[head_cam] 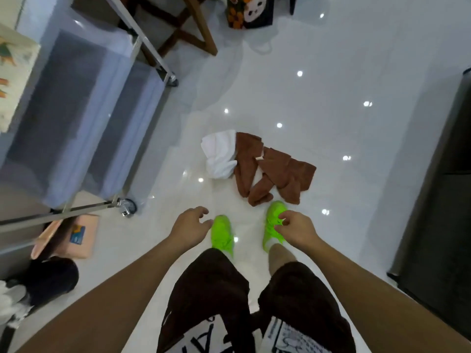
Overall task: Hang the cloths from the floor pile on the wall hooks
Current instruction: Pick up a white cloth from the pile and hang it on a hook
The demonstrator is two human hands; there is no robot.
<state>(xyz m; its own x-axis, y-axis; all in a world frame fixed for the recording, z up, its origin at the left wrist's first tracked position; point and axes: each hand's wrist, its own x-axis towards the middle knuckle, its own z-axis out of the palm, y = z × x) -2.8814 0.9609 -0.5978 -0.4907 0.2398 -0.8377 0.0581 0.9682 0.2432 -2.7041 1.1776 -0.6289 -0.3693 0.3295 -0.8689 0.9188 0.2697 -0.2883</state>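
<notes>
A glossy white tiled floor (331,85) fills the room, dotted with ceiling-light reflections. At left stands a wheeled metal-framed cart (84,118) with translucent sides; a dark cabinet (443,200) lines the right edge. On the floor just ahead of the neon green shoes (221,233) lies the pile: brown cloths (275,169) sprawled with their long axis running from upper left to lower right, a crumpled white cloth (219,154) touching their left end. The left hand (188,230) and right hand (295,230) both hang above the shoes, fingers loosely curled, holding nothing.
</notes>
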